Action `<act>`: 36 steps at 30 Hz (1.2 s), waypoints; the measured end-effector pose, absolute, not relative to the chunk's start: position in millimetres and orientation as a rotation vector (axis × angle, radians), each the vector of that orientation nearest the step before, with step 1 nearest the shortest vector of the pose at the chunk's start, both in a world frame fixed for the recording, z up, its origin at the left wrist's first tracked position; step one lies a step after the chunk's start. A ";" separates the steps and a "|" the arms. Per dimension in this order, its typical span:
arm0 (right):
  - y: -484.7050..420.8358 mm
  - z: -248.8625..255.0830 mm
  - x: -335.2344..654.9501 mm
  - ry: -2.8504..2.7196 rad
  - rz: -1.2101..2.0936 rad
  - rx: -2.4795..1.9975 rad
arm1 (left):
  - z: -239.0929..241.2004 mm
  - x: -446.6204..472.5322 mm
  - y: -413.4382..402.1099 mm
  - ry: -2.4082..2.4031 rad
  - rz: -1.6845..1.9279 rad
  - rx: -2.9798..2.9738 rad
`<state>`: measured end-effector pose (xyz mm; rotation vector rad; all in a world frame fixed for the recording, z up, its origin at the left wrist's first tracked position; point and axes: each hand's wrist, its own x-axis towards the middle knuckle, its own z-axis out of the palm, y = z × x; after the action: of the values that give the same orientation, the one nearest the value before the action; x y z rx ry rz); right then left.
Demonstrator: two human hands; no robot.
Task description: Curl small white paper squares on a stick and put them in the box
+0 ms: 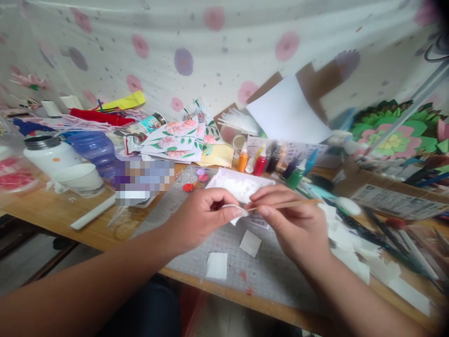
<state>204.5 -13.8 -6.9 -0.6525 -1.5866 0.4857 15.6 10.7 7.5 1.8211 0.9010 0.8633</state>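
My left hand (203, 215) is closed in a pinch on a small white piece of paper (235, 211) held above the grey cutting mat (224, 243). My right hand (287, 220) is closed on a thin wooden stick (298, 203) that ends in a white cotton tip (348, 206) at the right. The stick's near end touches the white piece between my two hands. Two small white paper squares (250, 243) lie on the mat just below my hands.
A white tray (242, 183) sits behind my hands, with small paint bottles (260, 164) beyond it. A white jar (49, 152) and cup (82, 178) stand at the left. Floral cards, paper scraps, pens and green paper leaves (396, 135) crowd the wooden table (52, 210).
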 end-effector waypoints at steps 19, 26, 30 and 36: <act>-14.9 -9.1 205.1 -1.592 0.630 -0.552 | 7.5 22.9 6.5 0.926 0.941 2.058; -13.9 -7.6 203.0 -1.564 0.520 -0.650 | 10.1 22.2 5.9 0.972 0.918 2.014; -12.7 -9.4 203.3 -1.536 0.562 -0.607 | 11.0 19.6 7.5 0.916 0.922 1.907; -12.8 -14.1 204.8 -1.519 0.642 -0.536 | 10.9 18.7 6.7 0.860 0.934 1.925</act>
<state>204.8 -12.8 -14.1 -0.5355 -1.5189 0.6418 18.7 6.7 10.9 1.9247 0.8600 0.9339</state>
